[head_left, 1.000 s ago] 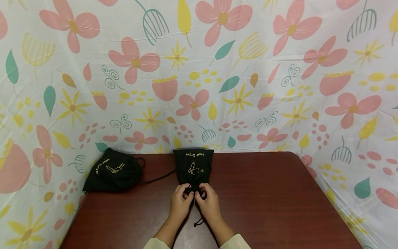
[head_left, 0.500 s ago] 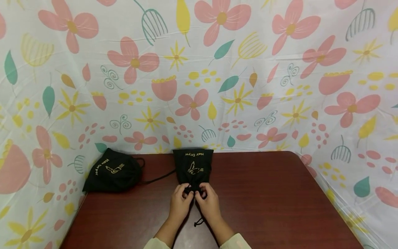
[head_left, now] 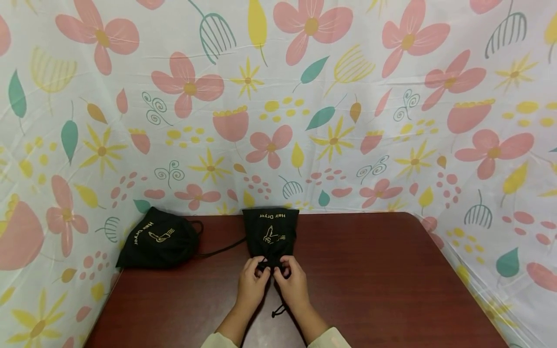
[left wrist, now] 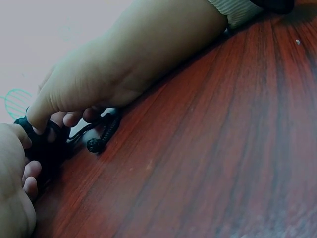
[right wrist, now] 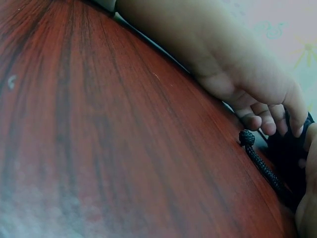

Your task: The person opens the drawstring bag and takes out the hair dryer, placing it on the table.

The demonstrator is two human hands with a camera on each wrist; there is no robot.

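Note:
A black bag [head_left: 271, 232] with yellow "Hair Dryer" lettering and a dryer drawing lies at the table's far edge, its gathered neck toward the person. The left hand [head_left: 252, 285] pinches the left side of that neck between thumb and fingers, and the right hand [head_left: 292, 286] pinches the right side, thumbs close together. A knotted black cord end [head_left: 278, 311] lies below the hands. In the left wrist view the cord knot [left wrist: 96, 145] rests near the fingertips; the right wrist view shows a knot [right wrist: 246, 137] beside the dark fabric.
A second, fuller black bag [head_left: 158, 241] with the same print sits at the table's back left corner. A black cord [head_left: 222, 248] runs between the two bags. The reddish-brown table [head_left: 391, 280] meets a flower-patterned cloth [head_left: 278, 96] behind and at both sides.

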